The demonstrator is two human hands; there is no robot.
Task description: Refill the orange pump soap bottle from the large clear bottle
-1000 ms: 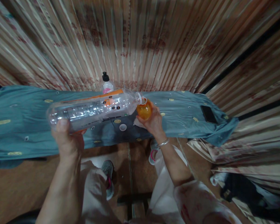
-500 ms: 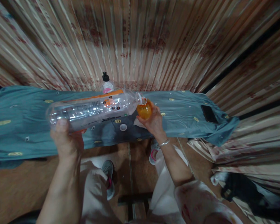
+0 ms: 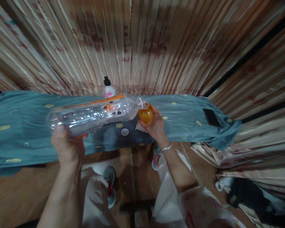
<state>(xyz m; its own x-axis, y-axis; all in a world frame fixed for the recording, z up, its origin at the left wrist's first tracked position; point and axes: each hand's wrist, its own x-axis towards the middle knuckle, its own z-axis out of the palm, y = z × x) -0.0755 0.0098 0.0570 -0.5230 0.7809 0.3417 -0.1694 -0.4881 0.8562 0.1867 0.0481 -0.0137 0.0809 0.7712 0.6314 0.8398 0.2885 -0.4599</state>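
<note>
My left hand is closed around the base end of a large clear plastic bottle with an orange and black printed label. The bottle lies almost level in the air, its uncapped neck pointing right and a little up. At its mouth, my right hand grips a small rounded amber container, whose rim meets the bottle's mouth. Whether liquid passes between them I cannot make out. A pale cloth-like piece shows just below my right hand. On the table beneath is a small white bottle cap.
A teal patterned cloth covers the long narrow table. Behind the large bottle stands a black-topped pump bottle. A black phone lies at the right end. Pleated curtains hang behind; dark fabric lies at lower right.
Both hands hold the bottle and the amber container in nearly the same pose. The view has shifted slightly, so the table sits a little lower in the picture.
</note>
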